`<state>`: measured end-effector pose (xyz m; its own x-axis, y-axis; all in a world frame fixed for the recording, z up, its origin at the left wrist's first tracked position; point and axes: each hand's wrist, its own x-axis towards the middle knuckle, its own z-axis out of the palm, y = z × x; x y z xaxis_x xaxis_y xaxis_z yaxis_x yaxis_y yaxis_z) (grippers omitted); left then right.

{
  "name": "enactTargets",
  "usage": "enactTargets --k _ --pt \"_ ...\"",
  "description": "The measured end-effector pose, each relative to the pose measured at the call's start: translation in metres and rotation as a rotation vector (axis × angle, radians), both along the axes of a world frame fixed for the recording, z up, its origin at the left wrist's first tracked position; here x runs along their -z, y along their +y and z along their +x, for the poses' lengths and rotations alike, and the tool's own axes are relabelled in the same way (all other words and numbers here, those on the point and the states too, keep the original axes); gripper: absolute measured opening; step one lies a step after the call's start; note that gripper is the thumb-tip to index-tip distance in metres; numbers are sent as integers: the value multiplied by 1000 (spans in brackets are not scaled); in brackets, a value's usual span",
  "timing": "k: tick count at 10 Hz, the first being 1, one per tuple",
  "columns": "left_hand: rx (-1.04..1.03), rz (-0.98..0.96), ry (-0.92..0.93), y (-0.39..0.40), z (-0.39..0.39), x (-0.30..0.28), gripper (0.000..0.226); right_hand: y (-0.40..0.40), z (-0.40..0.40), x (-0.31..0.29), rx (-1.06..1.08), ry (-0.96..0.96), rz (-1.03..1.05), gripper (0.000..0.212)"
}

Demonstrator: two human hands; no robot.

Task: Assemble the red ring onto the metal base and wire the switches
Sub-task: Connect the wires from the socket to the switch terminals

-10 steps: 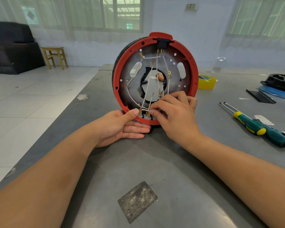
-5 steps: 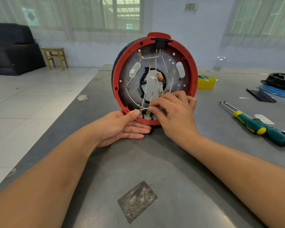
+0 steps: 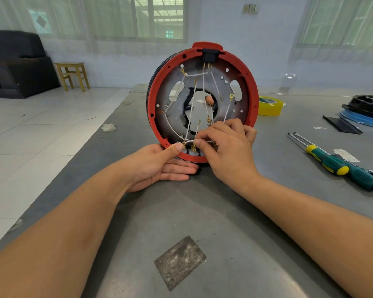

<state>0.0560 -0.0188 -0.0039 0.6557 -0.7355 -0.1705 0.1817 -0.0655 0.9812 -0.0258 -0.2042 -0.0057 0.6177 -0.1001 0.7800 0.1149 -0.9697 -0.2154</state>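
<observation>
The red ring (image 3: 251, 87) stands on edge on the grey table, fitted around the round metal base (image 3: 172, 112). White wires (image 3: 191, 108) with brass terminals cross the base's face, and a black socket (image 3: 209, 55) sits at the top. My left hand (image 3: 159, 162) grips the ring's bottom left edge, thumb pressed beside a brass terminal (image 3: 184, 145). My right hand (image 3: 226, 147) pinches a white wire at the bottom terminals, its fingertips hiding the switch there.
Two green-handled screwdrivers (image 3: 342, 166) lie to the right. A yellow tape roll (image 3: 269, 105) sits behind the ring. A black and blue assembly (image 3: 366, 110) rests far right. The table's left edge (image 3: 91, 147) drops to a tiled floor.
My right hand's fingertips have shifted slightly left along the bottom terminals, and the loose wire ends on the base have swung a little. My left hand holds still.
</observation>
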Motion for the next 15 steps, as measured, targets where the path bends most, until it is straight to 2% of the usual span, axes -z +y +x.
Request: enactTargets --k 9,11,13,15 --pt "-34 -71 87 4 1 0 39 -1 1 0 -6 -10 -167 7" --pt "-73 -73 72 2 -1 0 36 -5 1 4 -5 -5 -187 12" --pt "-114 -62 64 1 -2 -2 49 -19 -6 4 11 -23 -307 19" --pt "-126 -80 79 0 -5 -4 58 -18 -5 3 -8 -56 -366 17"
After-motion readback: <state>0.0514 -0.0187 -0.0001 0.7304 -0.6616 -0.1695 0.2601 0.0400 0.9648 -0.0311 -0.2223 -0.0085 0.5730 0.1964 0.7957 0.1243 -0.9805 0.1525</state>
